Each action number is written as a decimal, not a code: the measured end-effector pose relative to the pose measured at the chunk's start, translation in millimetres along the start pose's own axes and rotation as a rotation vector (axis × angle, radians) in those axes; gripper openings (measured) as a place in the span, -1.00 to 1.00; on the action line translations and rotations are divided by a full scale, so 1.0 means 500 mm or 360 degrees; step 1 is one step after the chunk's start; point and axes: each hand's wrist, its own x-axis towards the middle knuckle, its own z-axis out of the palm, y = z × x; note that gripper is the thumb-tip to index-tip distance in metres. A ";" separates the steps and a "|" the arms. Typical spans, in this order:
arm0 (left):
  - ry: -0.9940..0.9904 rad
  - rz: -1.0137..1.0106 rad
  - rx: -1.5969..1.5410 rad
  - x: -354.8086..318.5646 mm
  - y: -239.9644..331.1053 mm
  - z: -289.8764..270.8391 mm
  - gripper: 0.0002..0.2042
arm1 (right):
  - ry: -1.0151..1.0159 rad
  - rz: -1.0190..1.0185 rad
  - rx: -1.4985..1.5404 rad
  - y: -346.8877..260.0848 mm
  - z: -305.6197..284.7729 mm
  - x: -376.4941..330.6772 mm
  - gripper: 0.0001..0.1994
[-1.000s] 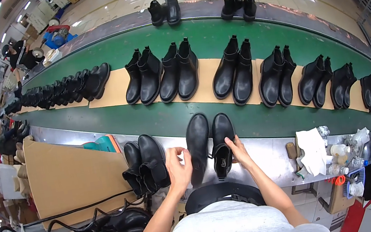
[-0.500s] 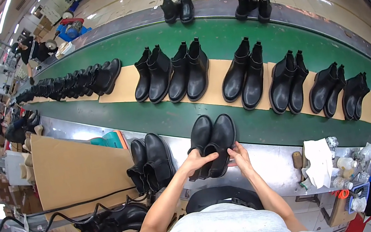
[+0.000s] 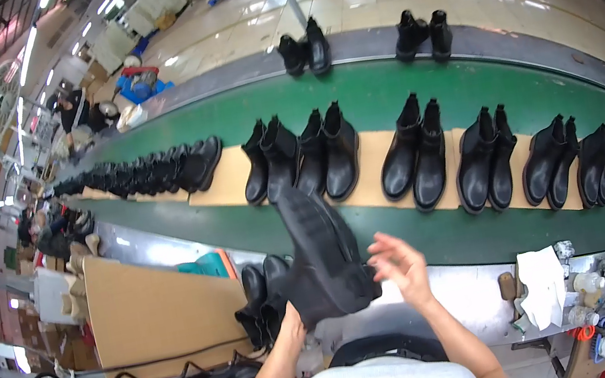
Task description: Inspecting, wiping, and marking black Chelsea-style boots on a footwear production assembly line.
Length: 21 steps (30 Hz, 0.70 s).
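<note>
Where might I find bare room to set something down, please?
Bare metal bench lies between the right hand and the brown object; bare green surface lies beyond the boot row. Boots crowd the cardboard strip; bottles crowd the bench's right.

two hands are showing: one left hand (image 3: 292, 328) and one right hand (image 3: 404, 267). the left one is holding up at least one black boot (image 3: 317, 251); overlap is hiding whether there are two. two bench boots (image 3: 254, 303) are standing beside it. twelve belt boots (image 3: 428, 167) are standing in six pairs, between end rows (image 3: 154, 173) crowding too tightly for counting. four ledge boots (image 3: 317, 44) are making two pairs. one white sheet (image 3: 542, 284) is lying to the right.
</note>
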 end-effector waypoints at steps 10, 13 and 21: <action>0.0202 0.0581 0.0191 0.085 0.137 0.024 -0.65 | 0.0178 0.0782 -0.1018 0.191 -0.291 -0.102 -0.78; 0.0235 0.0667 0.0255 0.081 0.171 -0.002 -0.65 | 0.0239 0.0905 -0.1105 0.199 -0.282 -0.147 -0.80; 0.0273 0.0695 0.0484 0.080 0.164 -0.037 -0.66 | -0.0040 -0.0381 -0.0880 -0.101 0.077 0.106 -0.83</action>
